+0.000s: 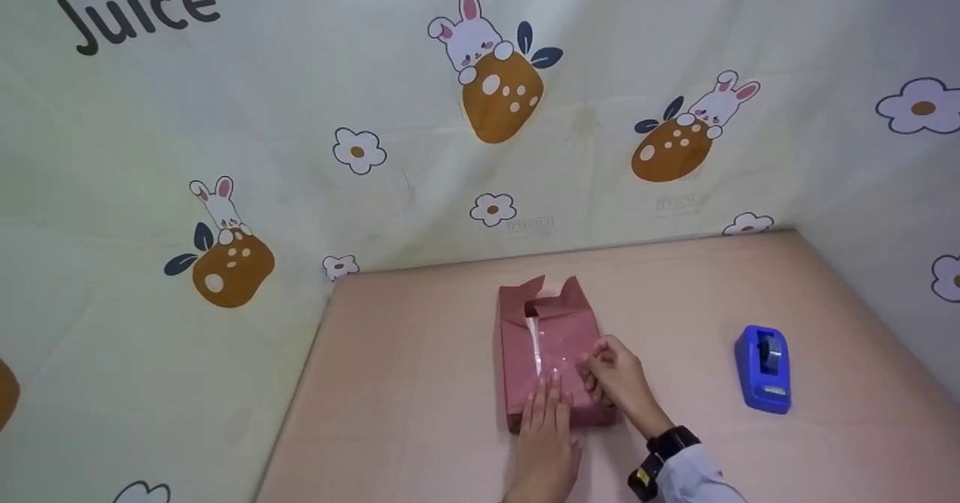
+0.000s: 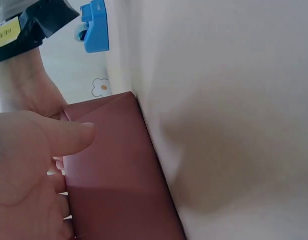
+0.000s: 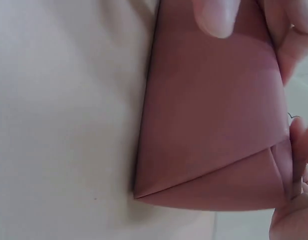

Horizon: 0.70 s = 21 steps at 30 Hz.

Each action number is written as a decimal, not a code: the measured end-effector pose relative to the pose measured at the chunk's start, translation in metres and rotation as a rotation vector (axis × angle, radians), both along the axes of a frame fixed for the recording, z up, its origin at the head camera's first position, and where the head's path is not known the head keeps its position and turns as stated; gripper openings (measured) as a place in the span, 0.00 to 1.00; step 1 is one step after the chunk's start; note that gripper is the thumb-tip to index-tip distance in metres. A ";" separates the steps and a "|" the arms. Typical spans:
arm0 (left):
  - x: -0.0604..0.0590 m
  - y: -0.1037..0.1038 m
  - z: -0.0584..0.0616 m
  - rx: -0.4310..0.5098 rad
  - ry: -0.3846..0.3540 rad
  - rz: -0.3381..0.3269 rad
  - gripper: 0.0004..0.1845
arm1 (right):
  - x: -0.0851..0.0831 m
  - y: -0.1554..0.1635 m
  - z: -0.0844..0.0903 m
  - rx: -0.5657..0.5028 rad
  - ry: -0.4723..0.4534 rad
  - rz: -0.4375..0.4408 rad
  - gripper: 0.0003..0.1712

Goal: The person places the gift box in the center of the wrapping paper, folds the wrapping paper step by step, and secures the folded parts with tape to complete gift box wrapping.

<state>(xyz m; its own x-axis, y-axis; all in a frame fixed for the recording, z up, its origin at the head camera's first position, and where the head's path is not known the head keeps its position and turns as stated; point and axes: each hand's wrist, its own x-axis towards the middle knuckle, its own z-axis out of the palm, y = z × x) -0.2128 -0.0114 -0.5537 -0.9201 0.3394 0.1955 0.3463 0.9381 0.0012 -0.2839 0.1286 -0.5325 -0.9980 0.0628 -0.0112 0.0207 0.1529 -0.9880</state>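
Observation:
A dark-pink paper-wrapped package (image 1: 525, 390) lies on the table, its far end standing up in loose paper flaps. Shiny clear tape (image 1: 535, 345) shows along its top. My left hand (image 1: 546, 435) rests on the near part with fingers straight, the thumb (image 2: 76, 137) reaching over the near end face. At the right edge of the package my right hand (image 1: 619, 379) has its fingers curled, thumb and fingertips pinching what looks like a bit of clear tape, mostly hidden by the fingers. A slanted fold (image 3: 228, 185) crosses the near end below this hand.
A blue tape dispenser (image 1: 763, 371) with a roll stands on the table to the right of the package. Behind and beside the pale table (image 1: 405, 338) hangs a light cloth (image 1: 300, 60) printed with rabbits and flowers. A black strap (image 1: 671, 443) circles the right wrist.

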 end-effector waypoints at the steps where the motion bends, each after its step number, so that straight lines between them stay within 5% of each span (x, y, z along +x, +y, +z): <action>1: 0.001 -0.001 0.000 -0.003 -0.003 -0.002 0.38 | 0.002 0.002 0.000 -0.030 -0.008 -0.004 0.07; 7: 0.007 -0.004 -0.003 -0.007 -0.030 0.002 0.43 | 0.016 0.015 -0.002 0.048 0.116 -0.032 0.07; 14: 0.016 -0.004 -0.005 0.024 -0.070 0.020 0.43 | 0.023 0.026 -0.013 0.389 0.352 0.103 0.10; 21: 0.029 0.000 -0.001 0.100 0.030 0.054 0.37 | 0.024 0.029 -0.019 0.530 0.471 0.149 0.12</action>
<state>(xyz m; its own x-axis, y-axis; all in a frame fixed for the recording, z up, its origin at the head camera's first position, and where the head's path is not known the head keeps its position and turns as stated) -0.1840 -0.0114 -0.5548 -0.9297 0.2667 0.2540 0.2964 0.9511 0.0864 -0.2598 0.1573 -0.5511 -0.8878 -0.1964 0.4163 -0.4473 0.5816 -0.6795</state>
